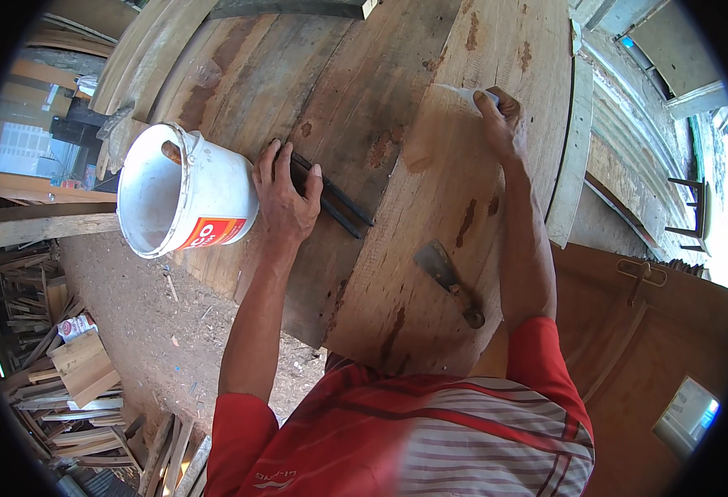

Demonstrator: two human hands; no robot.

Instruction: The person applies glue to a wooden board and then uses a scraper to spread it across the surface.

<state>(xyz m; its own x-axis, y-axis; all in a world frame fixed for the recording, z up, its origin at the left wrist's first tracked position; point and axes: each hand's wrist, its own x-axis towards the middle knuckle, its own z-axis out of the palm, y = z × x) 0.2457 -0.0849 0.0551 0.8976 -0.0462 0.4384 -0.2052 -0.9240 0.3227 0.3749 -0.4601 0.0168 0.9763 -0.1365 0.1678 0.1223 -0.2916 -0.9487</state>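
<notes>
Fingers spread, my left hand [287,195] rests open on the wooden boards, between the bucket and a dark tool with two long arms [343,207], perhaps pincers. Part of this tool is hidden by the hand. A white bucket [231,190] with an orange-red label stands close to the left fingers. Farther to the right, my right hand [505,124] is closed on a small whitish piece [469,94], pressed against the wooden surface [430,199]; I cannot make out whether it is paper or cloth. A scraper [447,277] with a worn blade lies on the boards nearer me.
Dark brown stains mark several boards. Stacked planks [144,62] lie at the far left, and a dark-edged timber [297,8] sits at the far edge. Wood offcuts [82,373] are piled on the floor at left. A brown door panel [629,331] is at right.
</notes>
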